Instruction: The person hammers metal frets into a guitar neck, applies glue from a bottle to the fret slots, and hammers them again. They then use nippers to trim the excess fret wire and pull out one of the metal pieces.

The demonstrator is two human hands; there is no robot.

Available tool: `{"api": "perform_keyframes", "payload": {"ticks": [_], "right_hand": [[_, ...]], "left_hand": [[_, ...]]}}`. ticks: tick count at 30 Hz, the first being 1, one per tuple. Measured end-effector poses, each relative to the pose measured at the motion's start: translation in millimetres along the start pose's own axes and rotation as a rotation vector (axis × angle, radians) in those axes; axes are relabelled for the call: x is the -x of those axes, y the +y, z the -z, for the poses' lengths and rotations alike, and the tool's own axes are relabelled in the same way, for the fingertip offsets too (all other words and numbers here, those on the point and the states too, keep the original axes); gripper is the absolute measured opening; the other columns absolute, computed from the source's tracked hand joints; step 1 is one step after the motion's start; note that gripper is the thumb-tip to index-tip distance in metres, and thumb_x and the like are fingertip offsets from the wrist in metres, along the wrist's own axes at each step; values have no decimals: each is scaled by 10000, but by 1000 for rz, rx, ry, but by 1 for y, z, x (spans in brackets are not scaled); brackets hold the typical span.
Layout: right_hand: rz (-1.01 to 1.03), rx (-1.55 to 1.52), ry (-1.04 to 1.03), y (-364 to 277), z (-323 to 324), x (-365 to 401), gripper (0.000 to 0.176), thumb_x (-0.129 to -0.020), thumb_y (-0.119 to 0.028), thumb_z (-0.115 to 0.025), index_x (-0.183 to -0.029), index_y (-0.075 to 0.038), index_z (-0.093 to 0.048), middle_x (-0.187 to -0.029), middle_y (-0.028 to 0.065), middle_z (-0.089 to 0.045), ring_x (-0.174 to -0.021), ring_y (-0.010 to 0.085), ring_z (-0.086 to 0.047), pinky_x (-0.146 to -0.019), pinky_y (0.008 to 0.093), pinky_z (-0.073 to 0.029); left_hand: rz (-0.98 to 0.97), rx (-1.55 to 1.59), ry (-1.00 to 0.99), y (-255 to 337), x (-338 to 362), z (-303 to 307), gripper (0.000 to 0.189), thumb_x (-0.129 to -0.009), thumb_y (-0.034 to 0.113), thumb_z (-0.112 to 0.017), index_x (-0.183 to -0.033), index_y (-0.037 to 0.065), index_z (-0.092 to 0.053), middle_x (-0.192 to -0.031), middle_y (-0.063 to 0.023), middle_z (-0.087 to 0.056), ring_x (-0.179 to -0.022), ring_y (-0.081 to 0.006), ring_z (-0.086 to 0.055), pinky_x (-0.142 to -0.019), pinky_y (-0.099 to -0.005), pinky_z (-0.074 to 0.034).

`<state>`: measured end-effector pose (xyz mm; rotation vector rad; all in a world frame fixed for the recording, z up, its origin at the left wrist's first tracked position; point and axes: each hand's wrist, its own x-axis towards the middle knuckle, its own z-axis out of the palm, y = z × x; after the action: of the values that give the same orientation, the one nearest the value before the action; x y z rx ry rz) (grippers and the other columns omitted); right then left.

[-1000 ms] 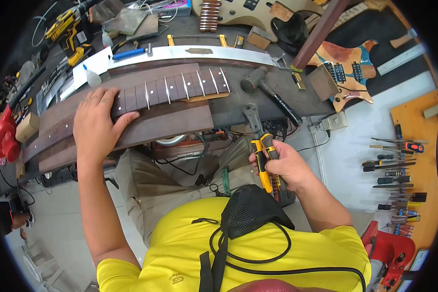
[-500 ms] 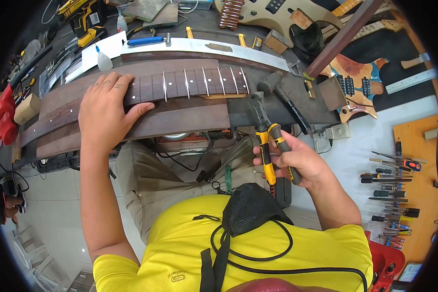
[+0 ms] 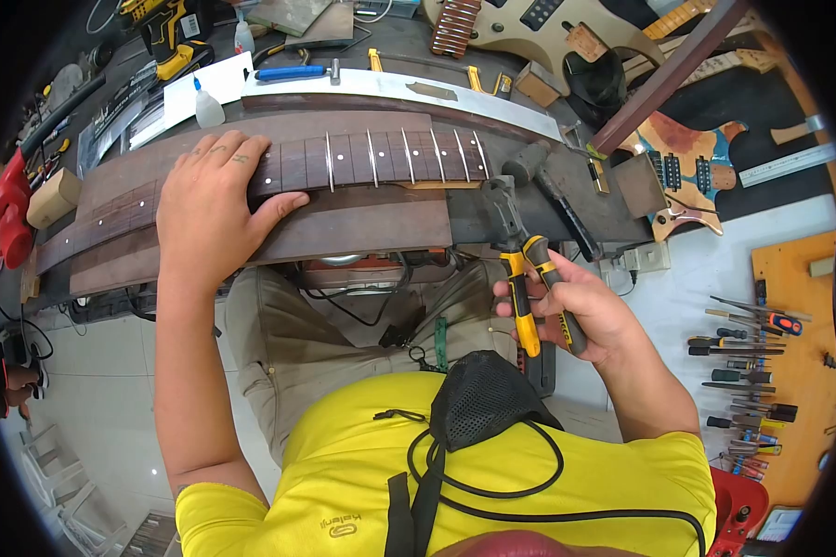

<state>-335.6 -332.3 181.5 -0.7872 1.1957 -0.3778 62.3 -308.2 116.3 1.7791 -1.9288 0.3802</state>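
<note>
Pliers (image 3: 510, 223) nearer neck (image 3: 353, 160), in RH (image 3: 585, 311), LH (image 3: 209, 212) atop

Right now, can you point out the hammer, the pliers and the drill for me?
Hammer (image 3: 567, 217): head camera view, on its dark handle.
Pliers (image 3: 522, 314): head camera view, on one yellow-and-black handle.
Drill (image 3: 162, 35): head camera view, on its grip.

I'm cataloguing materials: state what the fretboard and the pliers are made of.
The fretboard looks like dark brown wood, matte, with faint streaky grain. The pliers show dull grey metal, likely steel; their yellow-and-black grips look molded, perhaps plastic or rubber.
</note>
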Motion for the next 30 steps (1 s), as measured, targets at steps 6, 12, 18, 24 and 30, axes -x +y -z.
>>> {"api": "perform_keyframes", "payload": {"ticks": [6, 12, 18, 24, 30], "right_hand": [[-48, -30, 40, -3, -4, 2, 665, -763, 43, -531, -1415, -90, -525, -1290, 185, -625, -1175, 344, -659, -858, 476, -635], [-62, -65, 45, -7, -10, 5, 654, -771, 34, -543, -1411, -96, -518, -1269, 190, -639, -1146, 343, -673, -867, 495, -625], [-22, -77, 40, 0, -5, 3, 629, -806, 21, -549, -1423, -92, -511, -1250, 196, -653, -1100, 332, -692, -886, 480, -621], [-159, 14, -31, 4, 6, -3, 648, -829, -46, -581, -1471, -89, -510, -1231, 187, -664, -1073, 315, -703, -905, 494, -613], [-302, 23, 8, -11, -10, 6, 621, -843, -123, -579, -1443, 18, -500, -1189, 187, -679, -1055, 306, -706, -852, 463, -611]], "left_hand": [[1, 7, 23, 0, 0, 0, 602, -789, 457, -850, -1201, 43, -708, -1168, -120, -702, -1137, -358, -636, -976, -450, -503], [-14, 2, 41, -1, 1, -1, 599, -783, 452, -851, -1196, 41, -710, -1164, -116, -703, -1127, -356, -639, -971, -449, -504], [-13, 8, 33, -1, 0, 0, 608, -782, 460, -849, -1201, 42, -708, -1159, -114, -705, -1122, -354, -640, -964, -447, -505], [1, 27, 10, 0, 1, 1, 619, -768, 467, -853, -1191, 39, -710, -1156, -117, -706, -1118, -350, -641, -955, -444, -505], [10, 30, 24, 0, 1, 2, 627, -751, 467, -860, -1185, 38, -712, -1162, -117, -709, -1114, -345, -644, -947, -442, -508]]}}
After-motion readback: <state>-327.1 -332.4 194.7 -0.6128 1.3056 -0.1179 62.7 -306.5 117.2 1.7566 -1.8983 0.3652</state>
